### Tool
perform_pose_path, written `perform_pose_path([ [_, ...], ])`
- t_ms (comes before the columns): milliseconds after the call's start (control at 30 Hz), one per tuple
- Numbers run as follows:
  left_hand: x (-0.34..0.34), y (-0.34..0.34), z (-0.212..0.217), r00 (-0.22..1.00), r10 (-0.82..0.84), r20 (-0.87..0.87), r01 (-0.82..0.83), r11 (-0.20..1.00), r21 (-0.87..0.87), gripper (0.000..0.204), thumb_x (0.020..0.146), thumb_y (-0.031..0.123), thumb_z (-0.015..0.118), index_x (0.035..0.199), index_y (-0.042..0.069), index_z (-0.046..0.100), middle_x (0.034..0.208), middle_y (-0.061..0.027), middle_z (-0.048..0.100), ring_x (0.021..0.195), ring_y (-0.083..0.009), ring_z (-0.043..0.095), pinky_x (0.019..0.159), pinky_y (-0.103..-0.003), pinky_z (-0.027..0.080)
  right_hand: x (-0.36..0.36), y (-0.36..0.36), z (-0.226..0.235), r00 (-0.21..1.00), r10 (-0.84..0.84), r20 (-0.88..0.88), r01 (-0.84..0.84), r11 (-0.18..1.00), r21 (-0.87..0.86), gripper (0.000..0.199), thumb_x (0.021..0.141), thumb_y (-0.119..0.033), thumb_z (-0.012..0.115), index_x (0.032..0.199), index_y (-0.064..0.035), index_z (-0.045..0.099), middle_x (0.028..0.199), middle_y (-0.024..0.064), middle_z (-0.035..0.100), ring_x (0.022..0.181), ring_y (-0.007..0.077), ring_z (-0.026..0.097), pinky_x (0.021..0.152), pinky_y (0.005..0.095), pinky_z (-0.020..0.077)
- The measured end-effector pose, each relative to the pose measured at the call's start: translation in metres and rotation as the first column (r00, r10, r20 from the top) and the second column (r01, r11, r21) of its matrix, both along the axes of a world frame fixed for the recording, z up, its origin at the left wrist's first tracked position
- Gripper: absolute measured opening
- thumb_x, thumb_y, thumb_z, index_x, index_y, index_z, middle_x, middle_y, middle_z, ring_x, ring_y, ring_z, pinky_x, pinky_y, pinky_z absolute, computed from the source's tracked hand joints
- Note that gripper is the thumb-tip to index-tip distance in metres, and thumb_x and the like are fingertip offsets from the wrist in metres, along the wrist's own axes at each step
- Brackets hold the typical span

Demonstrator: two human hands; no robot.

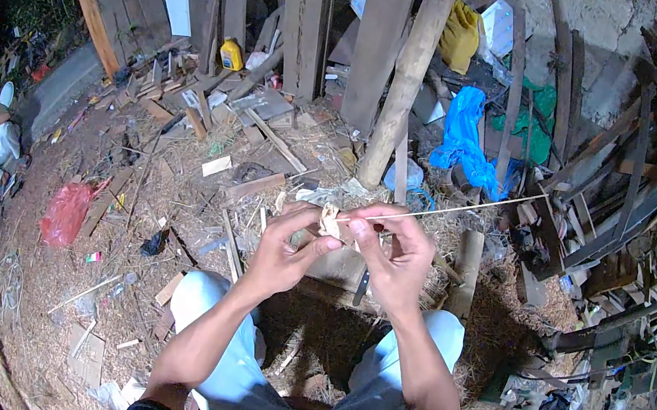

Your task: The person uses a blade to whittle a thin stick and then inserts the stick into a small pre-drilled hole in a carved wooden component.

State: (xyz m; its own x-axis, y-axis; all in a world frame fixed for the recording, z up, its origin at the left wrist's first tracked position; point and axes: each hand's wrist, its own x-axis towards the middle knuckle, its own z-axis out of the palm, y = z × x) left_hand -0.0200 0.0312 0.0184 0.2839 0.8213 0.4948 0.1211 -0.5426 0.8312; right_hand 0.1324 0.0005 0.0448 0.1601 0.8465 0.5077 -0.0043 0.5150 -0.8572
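Note:
My left hand [285, 243] is closed, pinching a small crumpled pale-tan piece [329, 221] between thumb and fingers. I cannot tell whether that piece is paper, leaf or wood shaving. With thumb and fingers pressed together, my right hand [393, 260] grips a long thin stick [469, 206]. One end of the stick meets the crumpled piece, and the rest slants up and away to the right. Below my hands lies a wooden board [332, 267], between my knees. The dark handle of what looks like a knife [362, 288] rests at its right side.
Wood scraps and shavings cover the ground. A wooden post [408, 78] rises ahead, beside a blue plastic sheet [465, 137]. Planks [305, 16] lean at the back. A red plastic bag [68, 214] and a yellow container [232, 54] lie leftward. Another person [0, 147] sits far left.

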Motion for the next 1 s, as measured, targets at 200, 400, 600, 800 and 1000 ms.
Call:
perform_pose_path([
  [200,0.001,-0.002,0.007,1.000,-0.003,-0.004,0.003,1.000,-0.007,0.026,0.075,0.015,0.070,0.095,-0.001,0.063,0.083,-0.0120,0.061,0.081,-0.0233,0.055,0.079,-0.035,0.041,0.001,0.000,0.003,1.000,-0.010,0.028,0.010,1.000,0.012,0.013,0.081,-0.008,0.066,0.090,0.0012,0.062,0.087,0.0098,0.066,0.084,0.0146,0.063,0.077,0.0282,0.0488],
  [400,-0.001,-0.001,0.005,0.998,0.035,-0.060,-0.031,0.998,0.057,0.025,0.075,0.015,0.070,0.093,-0.001,0.063,0.083,-0.0128,0.061,0.081,-0.0253,0.055,0.081,-0.036,0.039,0.002,0.001,0.002,0.996,-0.039,0.079,0.037,0.999,0.033,0.011,0.079,-0.007,0.067,0.088,-0.0003,0.064,0.086,0.0088,0.066,0.081,0.0138,0.062,0.075,0.0278,0.0480],
  [600,0.001,-0.001,0.009,0.997,-0.004,-0.078,0.009,0.998,0.067,0.023,0.075,0.015,0.069,0.091,-0.001,0.063,0.080,-0.0121,0.060,0.078,-0.0261,0.055,0.082,-0.037,0.038,0.004,0.004,0.000,0.975,-0.118,0.189,0.093,0.986,0.135,0.009,0.077,-0.005,0.068,0.086,-0.0023,0.067,0.083,0.0072,0.066,0.075,0.0145,0.060,0.070,0.0277,0.0466],
  [800,0.002,0.000,0.009,0.987,0.087,-0.134,-0.059,0.979,0.197,0.019,0.075,0.012,0.068,0.090,0.000,0.064,0.078,-0.0108,0.060,0.077,-0.0263,0.056,0.085,-0.037,0.036,-0.001,0.001,-0.002,0.955,-0.190,0.228,0.168,0.979,0.113,0.010,0.076,-0.005,0.068,0.087,-0.0028,0.067,0.079,0.0066,0.065,0.071,0.0138,0.059,0.063,0.0260,0.0467],
  [1000,-0.002,0.003,0.007,0.955,0.182,-0.233,-0.089,0.928,0.363,0.019,0.072,0.011,0.069,0.088,0.002,0.065,0.081,-0.0110,0.062,0.079,-0.0272,0.057,0.082,-0.038,0.037,-0.003,0.003,-0.002,0.963,-0.160,0.217,0.155,0.987,0.038,0.010,0.076,-0.002,0.069,0.085,-0.0015,0.067,0.075,0.0046,0.063,0.068,0.0085,0.055,0.063,0.0220,0.0441],
])
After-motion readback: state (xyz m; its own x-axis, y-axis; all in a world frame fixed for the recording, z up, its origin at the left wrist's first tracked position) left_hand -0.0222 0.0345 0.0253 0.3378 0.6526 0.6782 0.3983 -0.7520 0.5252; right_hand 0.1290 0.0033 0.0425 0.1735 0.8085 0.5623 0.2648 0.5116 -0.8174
